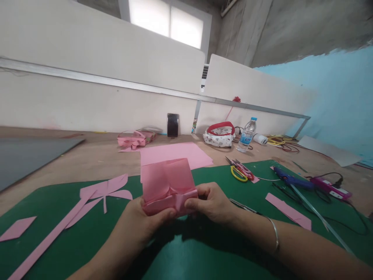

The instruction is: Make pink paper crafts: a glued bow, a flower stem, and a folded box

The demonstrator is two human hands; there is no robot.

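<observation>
Between my two hands is a folded piece of pink paper (168,177), held above the green cutting mat (175,260). Its upper flap stands up, and a crease runs across it near my fingers. My left hand (154,217) grips the lower left edge, thumb along the front. At the lower right corner, my right hand (211,202) pinches the fold between thumb and fingers. A cut pink paper shape with a long strip (103,190) lies left of my left hand. Some fingertips are hidden behind the paper.
Pink sheets (180,151) lie beyond my hands. To the right are scissors (239,173), a blue glue gun (293,179), a pink strip (288,212) and a purple power strip (330,188) with cords. A water bottle (247,136), a pouch (220,136) and a phone (173,125) stand behind.
</observation>
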